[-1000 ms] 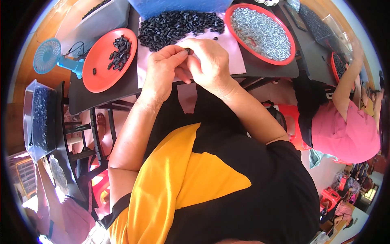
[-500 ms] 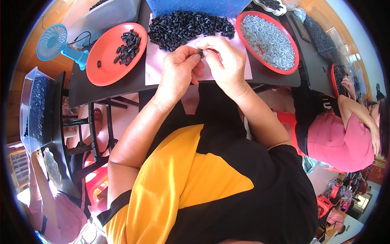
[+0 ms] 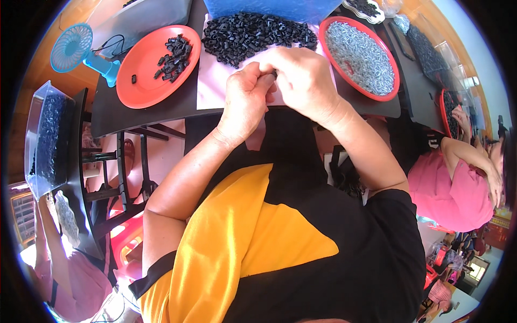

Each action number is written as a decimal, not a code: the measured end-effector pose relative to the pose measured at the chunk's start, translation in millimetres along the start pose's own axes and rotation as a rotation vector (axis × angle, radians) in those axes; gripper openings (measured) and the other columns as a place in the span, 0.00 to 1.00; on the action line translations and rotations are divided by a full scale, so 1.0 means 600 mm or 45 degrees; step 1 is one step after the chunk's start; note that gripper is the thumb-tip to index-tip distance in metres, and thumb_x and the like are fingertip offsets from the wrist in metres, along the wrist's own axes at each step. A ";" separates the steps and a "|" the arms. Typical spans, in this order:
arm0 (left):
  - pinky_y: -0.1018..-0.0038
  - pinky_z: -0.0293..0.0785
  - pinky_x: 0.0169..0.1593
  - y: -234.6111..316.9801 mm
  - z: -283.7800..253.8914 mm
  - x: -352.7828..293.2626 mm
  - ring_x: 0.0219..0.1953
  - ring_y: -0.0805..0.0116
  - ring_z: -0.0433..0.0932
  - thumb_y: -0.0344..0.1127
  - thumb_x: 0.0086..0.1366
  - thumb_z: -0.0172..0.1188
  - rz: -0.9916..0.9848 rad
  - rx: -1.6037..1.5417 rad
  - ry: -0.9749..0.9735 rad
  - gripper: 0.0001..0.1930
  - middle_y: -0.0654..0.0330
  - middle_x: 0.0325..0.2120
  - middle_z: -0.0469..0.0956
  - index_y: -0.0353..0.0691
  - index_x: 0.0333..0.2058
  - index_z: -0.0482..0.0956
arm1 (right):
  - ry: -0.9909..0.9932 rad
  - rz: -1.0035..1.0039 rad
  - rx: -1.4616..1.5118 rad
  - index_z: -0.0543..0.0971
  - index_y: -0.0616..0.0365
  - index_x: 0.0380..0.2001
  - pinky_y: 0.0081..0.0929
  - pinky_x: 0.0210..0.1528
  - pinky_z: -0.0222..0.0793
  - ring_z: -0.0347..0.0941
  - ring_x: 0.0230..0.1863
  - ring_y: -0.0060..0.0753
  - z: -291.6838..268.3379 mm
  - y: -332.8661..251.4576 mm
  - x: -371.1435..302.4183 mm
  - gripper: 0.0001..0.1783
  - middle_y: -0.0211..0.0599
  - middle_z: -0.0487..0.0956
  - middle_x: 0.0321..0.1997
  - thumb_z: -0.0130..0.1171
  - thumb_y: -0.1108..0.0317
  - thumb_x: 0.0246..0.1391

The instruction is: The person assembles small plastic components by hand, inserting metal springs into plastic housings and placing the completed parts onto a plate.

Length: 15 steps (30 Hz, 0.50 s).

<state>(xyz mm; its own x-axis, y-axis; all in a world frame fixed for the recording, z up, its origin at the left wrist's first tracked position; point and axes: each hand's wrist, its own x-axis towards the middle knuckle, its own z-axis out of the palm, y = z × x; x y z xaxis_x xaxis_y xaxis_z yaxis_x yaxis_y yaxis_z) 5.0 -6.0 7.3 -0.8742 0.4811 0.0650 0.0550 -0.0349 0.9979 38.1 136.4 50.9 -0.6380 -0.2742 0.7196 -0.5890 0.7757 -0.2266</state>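
My left hand and my right hand meet above the pink sheet, fingertips pinched together. Between them sits a small black plastic piece, mostly hidden by the fingers. The back of my right hand is turned up and its forefinger curls over the piece. Just beyond my hands a heap of small black plastic pieces covers the far part of the sheet. More such pieces lie on the red plate to the left. On the right, a red tray holds a mass of small silvery screws.
A blue bin stands behind the heap. A blue fan and a clear bin are at the back left. Another clear bin of dark parts stands far left. A co-worker in pink sits on the right.
My right hand has rolled over the black piece, its back now turned up and its forearm swung outward. The piece is more covered. The whole view has shifted slightly.
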 end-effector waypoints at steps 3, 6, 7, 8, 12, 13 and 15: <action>0.79 0.70 0.21 0.015 0.001 -0.004 0.20 0.77 0.73 0.29 0.67 0.53 -0.064 -0.040 0.036 0.07 0.63 0.21 0.75 0.32 0.35 0.77 | 0.049 0.360 0.245 0.76 0.51 0.34 0.33 0.26 0.73 0.79 0.25 0.43 0.009 0.008 -0.009 0.10 0.35 0.80 0.24 0.57 0.79 0.49; 0.80 0.70 0.20 0.014 0.005 -0.004 0.20 0.78 0.73 0.28 0.67 0.53 -0.031 -0.062 0.054 0.06 0.63 0.21 0.75 0.32 0.35 0.77 | 0.153 0.161 0.105 0.75 0.51 0.35 0.35 0.25 0.72 0.78 0.24 0.42 0.019 0.008 -0.015 0.12 0.35 0.79 0.22 0.58 0.79 0.46; 0.80 0.70 0.20 0.012 0.004 -0.003 0.20 0.78 0.73 0.28 0.67 0.53 -0.033 -0.060 0.060 0.06 0.63 0.21 0.75 0.32 0.35 0.77 | 0.161 -0.010 -0.024 0.75 0.51 0.35 0.35 0.28 0.69 0.77 0.25 0.40 0.021 0.008 -0.011 0.14 0.33 0.78 0.23 0.60 0.77 0.42; 0.80 0.69 0.20 0.009 0.004 -0.003 0.20 0.78 0.72 0.28 0.67 0.53 -0.021 -0.111 0.062 0.06 0.63 0.21 0.75 0.31 0.34 0.77 | 0.160 -0.012 -0.017 0.75 0.51 0.35 0.35 0.28 0.69 0.77 0.25 0.40 0.023 0.007 -0.012 0.14 0.33 0.78 0.23 0.60 0.77 0.42; 0.80 0.67 0.20 0.013 0.004 -0.002 0.19 0.79 0.71 0.27 0.67 0.53 -0.045 -0.237 0.063 0.07 0.62 0.20 0.75 0.30 0.33 0.78 | 0.119 -0.086 -0.210 0.75 0.52 0.37 0.35 0.36 0.67 0.75 0.31 0.39 0.024 -0.014 -0.019 0.17 0.31 0.78 0.29 0.62 0.74 0.38; 0.79 0.68 0.20 0.019 0.005 -0.003 0.19 0.78 0.72 0.27 0.66 0.53 -0.055 -0.277 0.067 0.07 0.61 0.20 0.76 0.29 0.32 0.78 | 0.116 -0.087 -0.259 0.75 0.53 0.38 0.36 0.37 0.67 0.75 0.32 0.40 0.025 -0.019 -0.023 0.18 0.32 0.78 0.29 0.62 0.74 0.38; 0.80 0.69 0.24 0.015 0.001 -0.001 0.22 0.78 0.73 0.27 0.65 0.55 -0.055 -0.281 0.062 0.06 0.62 0.23 0.77 0.31 0.34 0.79 | 0.113 -0.093 -0.317 0.75 0.55 0.41 0.37 0.39 0.67 0.75 0.34 0.40 0.029 -0.019 -0.027 0.20 0.34 0.78 0.32 0.61 0.74 0.39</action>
<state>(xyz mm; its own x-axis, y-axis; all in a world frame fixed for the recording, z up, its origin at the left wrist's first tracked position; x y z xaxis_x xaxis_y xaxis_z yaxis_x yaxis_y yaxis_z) 6.1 -6.2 16.1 -0.8960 0.4438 0.0169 -0.0849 -0.2084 0.9743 46.6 122.0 30.3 -0.5460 -0.2924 0.7851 -0.4846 0.8747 -0.0113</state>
